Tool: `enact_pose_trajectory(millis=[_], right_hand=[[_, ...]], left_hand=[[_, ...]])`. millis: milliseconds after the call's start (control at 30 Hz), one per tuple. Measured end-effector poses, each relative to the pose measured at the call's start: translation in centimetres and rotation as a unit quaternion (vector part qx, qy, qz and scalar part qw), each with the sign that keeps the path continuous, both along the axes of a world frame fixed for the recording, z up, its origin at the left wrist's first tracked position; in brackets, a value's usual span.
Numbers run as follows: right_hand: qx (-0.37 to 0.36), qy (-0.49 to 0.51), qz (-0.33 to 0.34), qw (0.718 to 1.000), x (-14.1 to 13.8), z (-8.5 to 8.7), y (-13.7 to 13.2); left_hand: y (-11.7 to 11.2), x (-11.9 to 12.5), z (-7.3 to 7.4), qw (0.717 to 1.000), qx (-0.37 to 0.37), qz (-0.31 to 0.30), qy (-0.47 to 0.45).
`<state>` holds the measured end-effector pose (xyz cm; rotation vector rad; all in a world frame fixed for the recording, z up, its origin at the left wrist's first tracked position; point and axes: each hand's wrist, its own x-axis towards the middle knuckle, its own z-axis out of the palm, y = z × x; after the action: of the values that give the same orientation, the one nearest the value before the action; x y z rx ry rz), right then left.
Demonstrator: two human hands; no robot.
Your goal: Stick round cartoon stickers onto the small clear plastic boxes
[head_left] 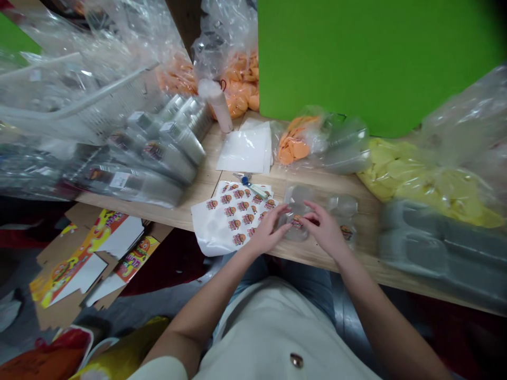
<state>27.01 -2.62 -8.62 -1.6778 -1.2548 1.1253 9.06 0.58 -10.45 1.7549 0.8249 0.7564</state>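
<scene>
1. A clear plastic container (298,203) sits on the wooden table (356,264), just in from the near edge and straight ahead of the person's lap. A round burger-logo sticker (297,222) lies at its near side (glare on the plastic hides whether it is stuck down yet)
2. Both hands are drawn in narrow around it. The left hand (267,229) curls its fingers against the container's left side, and the right hand (325,230) closes in from the right, with its fingertips (304,217) pinched at the sticker. Only a small gap separates the hands
3. Just right of them stands a second clear container (343,208), with a matching sticker (347,233) at its near side and bare wood in front, up to the table edge
4. Left of the hands, almost touching the left hand, lies a sticker sheet (233,216) on white backing, with a small blue-handled tool (247,181) at its far edge. Farther back is a stack of white sheets (245,150)
5. Crowding the far and side edges are bagged orange pieces (295,145), bagged yellow pieces (420,179), grey trays (435,248), bagged container stacks (134,158) and a green board (368,58). Flat printed cardboard (87,258) lies below the left edge, off the table
</scene>
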Motion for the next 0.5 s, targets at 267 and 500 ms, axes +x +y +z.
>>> enact_pose_trajectory(millis=[267, 500], right_hand=[[0.082, -0.235, 0.000, 0.969, -1.3, -0.4, -1.6], [0.194, -0.414, 0.003, 0.889, -0.7, 0.3, -2.8]], left_hand=[[-0.1, 1.6, -0.2, 0.991, 0.093, 0.054, 0.081], [0.3, 2.2, 0.2, 0.993, 0.070, 0.067, 0.061]])
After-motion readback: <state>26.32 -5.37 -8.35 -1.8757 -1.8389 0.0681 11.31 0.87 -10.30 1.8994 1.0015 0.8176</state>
